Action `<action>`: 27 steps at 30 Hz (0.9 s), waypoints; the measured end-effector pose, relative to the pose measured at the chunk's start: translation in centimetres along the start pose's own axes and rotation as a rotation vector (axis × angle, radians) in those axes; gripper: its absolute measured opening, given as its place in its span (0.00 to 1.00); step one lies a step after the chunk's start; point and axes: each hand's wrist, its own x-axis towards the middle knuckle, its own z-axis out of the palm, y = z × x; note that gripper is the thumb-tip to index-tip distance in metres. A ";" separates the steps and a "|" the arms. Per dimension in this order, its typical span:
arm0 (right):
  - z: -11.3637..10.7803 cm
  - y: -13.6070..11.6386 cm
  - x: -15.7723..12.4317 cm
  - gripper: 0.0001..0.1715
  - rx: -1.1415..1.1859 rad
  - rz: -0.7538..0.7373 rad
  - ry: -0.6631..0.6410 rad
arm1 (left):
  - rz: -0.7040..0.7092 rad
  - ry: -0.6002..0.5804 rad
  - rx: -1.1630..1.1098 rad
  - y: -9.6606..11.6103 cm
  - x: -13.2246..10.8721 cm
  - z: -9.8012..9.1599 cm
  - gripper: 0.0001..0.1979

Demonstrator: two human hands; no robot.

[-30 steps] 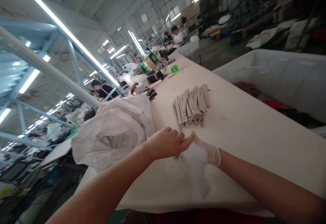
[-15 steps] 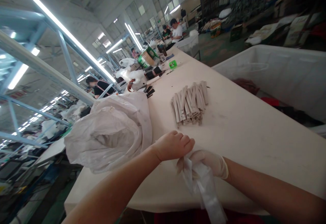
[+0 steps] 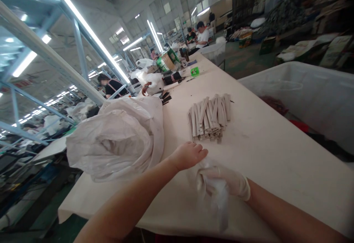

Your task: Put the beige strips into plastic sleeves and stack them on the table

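My right hand [image 3: 229, 180] wears a thin translucent glove and its fingers curl around a second loose plastic glove [image 3: 214, 198] that hangs limp and blurred over the table's near edge. My bare left hand [image 3: 189, 154] lies just left of it, fingers curled down at the glove's upper end; whether it pinches the plastic is hidden. A stack of flat beige strips [image 3: 210, 117] lies on the white table [image 3: 276, 154] a short way beyond both hands.
A big crumpled white sack [image 3: 118, 139] lies at the table's left edge. A large white bin [image 3: 309, 92] stands to the right. Farther along the table are bags, tape rolls, a green box [image 3: 195, 72] and seated workers [image 3: 203, 36]. Blue steel racking rises at left.
The camera view has shifted. The loose glove, stretched downward half a second ago, is now bunched at my right hand. My left hand has relaxed from a tight fist.
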 end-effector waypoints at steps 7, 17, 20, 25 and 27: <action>-1.2 -2.0 -0.6 0.18 0.377 -0.094 0.014 | -0.493 0.128 -0.305 -3.4 -0.1 3.2 0.12; -2.4 -1.3 2.1 0.14 0.390 -0.199 0.177 | -0.668 0.273 -0.851 0.2 -1.5 2.1 0.19; -2.2 -0.9 2.1 0.15 0.312 -0.122 0.271 | -0.670 0.267 -0.911 1.1 -1.3 1.6 0.15; -1.2 -1.0 1.9 0.16 0.228 -0.142 0.316 | -0.636 0.274 -0.732 1.9 -3.2 0.0 0.16; -0.9 -1.0 2.0 0.16 0.193 -0.149 0.322 | -0.503 0.193 -0.468 2.7 -3.8 -0.6 0.19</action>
